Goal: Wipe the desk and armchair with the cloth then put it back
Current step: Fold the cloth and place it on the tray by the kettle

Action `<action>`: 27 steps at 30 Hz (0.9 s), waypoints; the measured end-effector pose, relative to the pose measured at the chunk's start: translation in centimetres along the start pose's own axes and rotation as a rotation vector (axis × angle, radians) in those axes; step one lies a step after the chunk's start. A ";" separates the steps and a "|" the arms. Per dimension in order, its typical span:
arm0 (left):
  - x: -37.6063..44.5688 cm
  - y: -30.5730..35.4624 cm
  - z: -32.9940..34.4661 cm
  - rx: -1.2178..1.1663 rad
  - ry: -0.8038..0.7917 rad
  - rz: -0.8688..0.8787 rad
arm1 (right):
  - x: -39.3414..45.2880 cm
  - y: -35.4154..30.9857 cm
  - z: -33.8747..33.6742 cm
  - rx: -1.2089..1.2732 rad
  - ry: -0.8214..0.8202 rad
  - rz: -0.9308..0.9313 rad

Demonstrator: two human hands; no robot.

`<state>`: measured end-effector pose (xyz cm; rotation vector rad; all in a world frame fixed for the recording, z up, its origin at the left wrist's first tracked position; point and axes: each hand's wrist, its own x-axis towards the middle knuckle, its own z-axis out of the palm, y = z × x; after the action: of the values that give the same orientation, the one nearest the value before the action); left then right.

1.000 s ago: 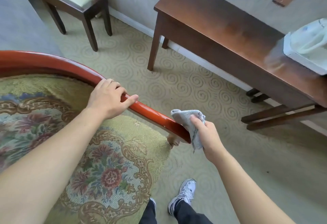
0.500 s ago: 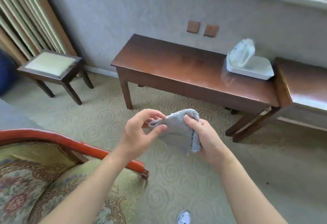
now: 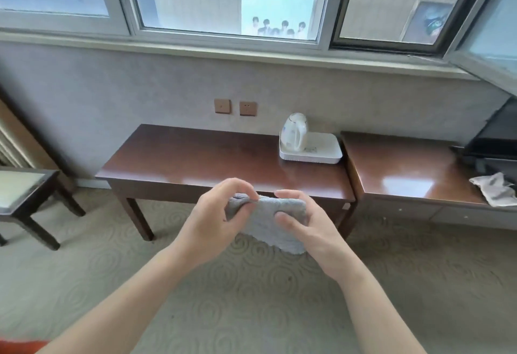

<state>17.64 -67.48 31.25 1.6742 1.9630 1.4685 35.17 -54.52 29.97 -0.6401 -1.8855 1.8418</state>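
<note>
A small grey cloth (image 3: 268, 220) hangs in the air between both hands, in front of the dark wooden desk (image 3: 195, 158). My left hand (image 3: 212, 225) pinches its upper left corner, and my right hand (image 3: 305, 227) grips its right side with the thumb across the front. The cloth's lower edge hangs free. Of the armchair, only a sliver of red wood (image 3: 25, 346) shows at the bottom left corner.
A white kettle (image 3: 293, 132) stands on a white tray (image 3: 324, 155) at the desk's right end. A second wooden table (image 3: 405, 174) adjoins on the right, with a crumpled white cloth (image 3: 495, 188) and a black device (image 3: 495, 138). A stool (image 3: 22, 188) stands at left. Windows run above.
My left hand let go of the armchair's red arm and took hold of the cloth alongside my right. My view rose from the armchair to the desk and window.
</note>
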 end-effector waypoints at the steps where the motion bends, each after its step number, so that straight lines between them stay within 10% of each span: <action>1: 0.8 0.0 0.9 -0.027 -0.011 -0.014 | 0.3 -0.3 -1.0 -0.017 -0.004 -0.007; 10: 9.9 -2.3 6.3 -0.459 0.015 -0.157 | 6.5 0.3 -7.0 0.007 0.211 -0.053; 14: 14.6 -6.8 8.3 -0.644 -0.206 -0.282 | 11.3 0.9 -9.1 0.155 0.284 0.028; 27: 31.0 -17.7 16.4 -0.182 -0.463 -0.064 | 24.0 4.0 -19.8 -0.147 0.391 0.042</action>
<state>6.04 -30.73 23.52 1.6680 1.5700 1.0750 27.81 -24.32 26.11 -1.0146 -1.7615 1.4765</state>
